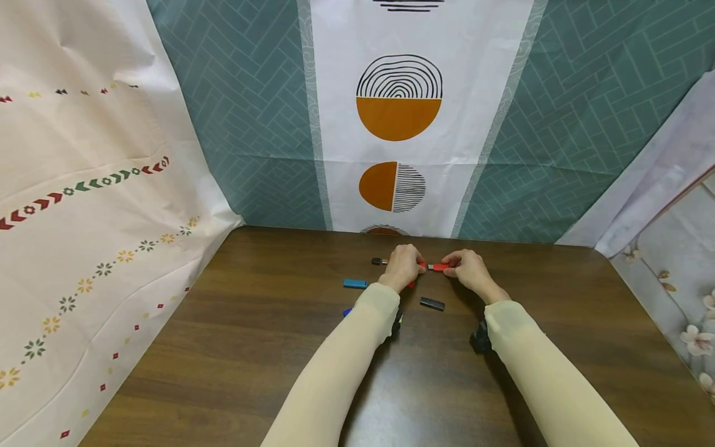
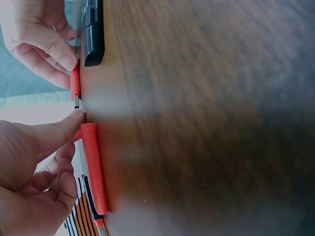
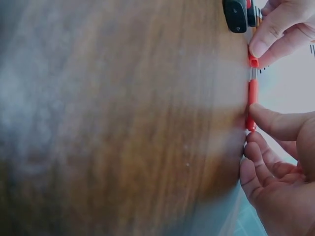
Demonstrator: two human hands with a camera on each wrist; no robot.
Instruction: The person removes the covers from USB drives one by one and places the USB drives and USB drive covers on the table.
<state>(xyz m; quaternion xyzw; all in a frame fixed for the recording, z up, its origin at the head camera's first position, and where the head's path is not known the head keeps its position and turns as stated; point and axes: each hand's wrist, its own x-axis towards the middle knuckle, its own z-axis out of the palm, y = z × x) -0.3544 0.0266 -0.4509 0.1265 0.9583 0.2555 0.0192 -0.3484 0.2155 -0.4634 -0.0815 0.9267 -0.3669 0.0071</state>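
Observation:
My right hand (image 1: 470,271) pinches a red USB flash drive (image 1: 439,267) between thumb and fingers, low over the table. Its bare metal connector points toward my left hand (image 1: 403,266). Pinched at my left fingertips is a small red cap (image 3: 253,62), whose open end faces the connector. In the right wrist view the connector's tip is right at the cap's mouth. Another red flash drive (image 2: 93,167) lies on the table just in front of the left fingers. The left hand partly hides a dark flash drive (image 1: 378,261) with a metal connector.
On the brown wooden table (image 1: 234,347) lie a light blue flash drive (image 1: 355,284), a black flash drive (image 1: 432,303) in front of the hands, and a darker blue item (image 1: 347,311) partly behind the left sleeve. A patterned cloth (image 1: 274,124) hangs along the table's back edge.

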